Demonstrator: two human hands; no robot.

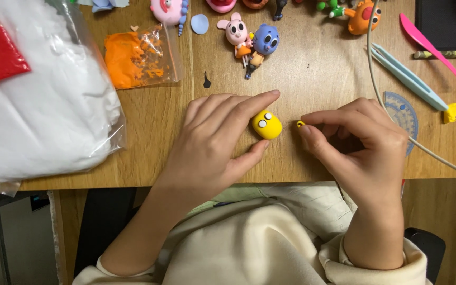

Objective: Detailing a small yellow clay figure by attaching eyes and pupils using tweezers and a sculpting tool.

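Note:
A small yellow clay head (267, 124) with two white eyes rests on the wooden table (317, 68). My left hand (215, 142) holds it in place, index finger over its top and thumb under it. My right hand (357, 142) lies just to the right and pinches a tiny yellow clay bit (300, 124) between thumb and forefinger, a little apart from the head.
A big bag of white clay (43, 105) with a red piece fills the left. An orange clay bag (135, 55), pink and blue clay figures (249, 39), an orange figure (364, 17), blue tweezers (410, 79), a pink tool (431, 47) and a pale cable (376, 74) lie behind.

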